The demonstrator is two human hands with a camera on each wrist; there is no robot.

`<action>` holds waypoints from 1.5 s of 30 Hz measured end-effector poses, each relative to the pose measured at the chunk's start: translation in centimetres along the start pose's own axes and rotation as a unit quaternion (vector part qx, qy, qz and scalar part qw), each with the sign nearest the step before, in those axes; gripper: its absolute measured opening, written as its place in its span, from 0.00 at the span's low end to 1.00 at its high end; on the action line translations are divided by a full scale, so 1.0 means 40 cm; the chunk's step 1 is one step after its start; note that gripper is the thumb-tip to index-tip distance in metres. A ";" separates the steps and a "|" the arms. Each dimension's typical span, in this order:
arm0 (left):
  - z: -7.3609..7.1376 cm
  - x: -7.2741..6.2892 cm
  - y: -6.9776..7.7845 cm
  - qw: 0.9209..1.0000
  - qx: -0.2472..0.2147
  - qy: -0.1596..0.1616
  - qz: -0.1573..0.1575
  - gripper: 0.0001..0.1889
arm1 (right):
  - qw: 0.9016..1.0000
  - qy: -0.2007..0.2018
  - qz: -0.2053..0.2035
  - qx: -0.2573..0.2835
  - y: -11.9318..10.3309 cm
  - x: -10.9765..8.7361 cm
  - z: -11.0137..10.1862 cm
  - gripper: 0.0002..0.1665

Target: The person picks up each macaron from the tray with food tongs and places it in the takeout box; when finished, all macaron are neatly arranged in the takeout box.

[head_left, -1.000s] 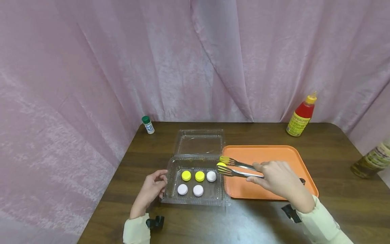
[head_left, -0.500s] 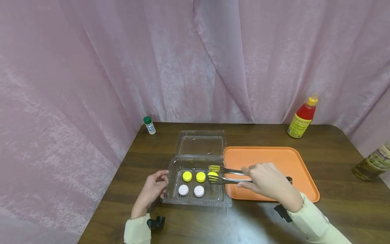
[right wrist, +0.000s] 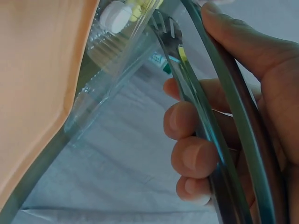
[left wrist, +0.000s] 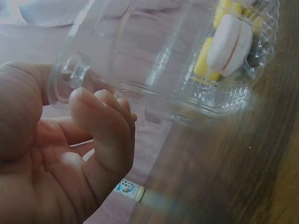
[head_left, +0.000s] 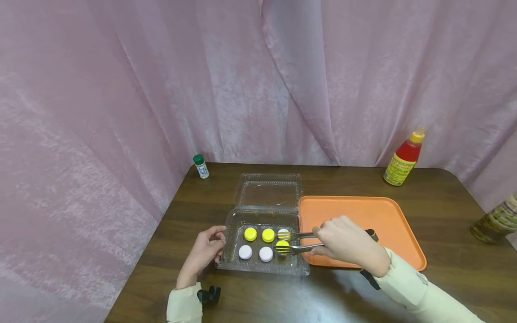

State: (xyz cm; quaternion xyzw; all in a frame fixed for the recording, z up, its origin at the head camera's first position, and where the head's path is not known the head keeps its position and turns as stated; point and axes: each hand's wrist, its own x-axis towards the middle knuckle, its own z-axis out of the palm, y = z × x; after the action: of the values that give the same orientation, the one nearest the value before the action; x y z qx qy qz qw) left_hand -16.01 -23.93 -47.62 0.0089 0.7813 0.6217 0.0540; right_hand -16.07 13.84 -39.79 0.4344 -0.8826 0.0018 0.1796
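My right hand (head_left: 343, 240) grips metal tongs (head_left: 307, 248) with fork-like ends, over the right side of an open clear plastic clamshell box (head_left: 258, 268). Around a yellow macaron (head_left: 282, 246) in the front right of the box are the tong ends; whether they still pinch it I cannot tell. Behind it, a white macaron (head_left: 284, 232) is partly covered by the upper prongs. Two yellow macarons (head_left: 268, 235) and two white ones (head_left: 266, 254) sit to the left. My left hand (left wrist: 93, 126) pinches the box's left rim with curled fingers.
An orange tray (head_left: 351, 206) lies against the box's right side. Farther back stand a red sauce bottle (head_left: 400, 161) with a yellow cap and a small green-capped shaker (head_left: 201, 167). An oil bottle (head_left: 494, 220) is at the right edge.
The tongs carried the yellow macaron from the box's right edge leftward, then toward the front, into the front row's right end. My left hand stayed at the rim.
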 end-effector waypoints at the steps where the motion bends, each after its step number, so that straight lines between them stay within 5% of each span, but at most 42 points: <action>1: 0.000 0.000 0.000 1.000 0.001 0.000 0.000 0.23 | 1.000 -0.006 -0.007 -0.007 -0.001 0.002 0.000 0.30; 8: 0.005 0.000 0.001 1.000 0.002 -0.004 -0.004 0.23 | 0.998 -0.051 -0.019 -0.013 -0.005 0.014 0.002 0.26; 22: 0.006 0.005 -0.011 1.000 -0.003 -0.015 -0.001 0.23 | 0.997 -0.078 -0.007 0.017 -0.006 0.028 -0.004 0.29; 38: 0.000 0.005 -0.005 1.000 -0.006 -0.006 -0.002 0.23 | 0.997 -0.039 0.045 0.050 -0.003 0.016 -0.017 0.30; 45: -0.002 0.002 -0.007 1.000 -0.003 -0.006 0.001 0.23 | 0.995 -0.009 0.086 0.058 0.016 -0.001 -0.022 0.21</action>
State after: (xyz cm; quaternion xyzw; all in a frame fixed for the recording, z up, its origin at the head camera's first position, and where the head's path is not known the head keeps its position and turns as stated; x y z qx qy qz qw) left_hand -16.07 -24.05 -47.87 0.0130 0.7788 0.6244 0.0583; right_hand -16.25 14.41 -38.88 0.3666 -0.9168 0.0642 0.1451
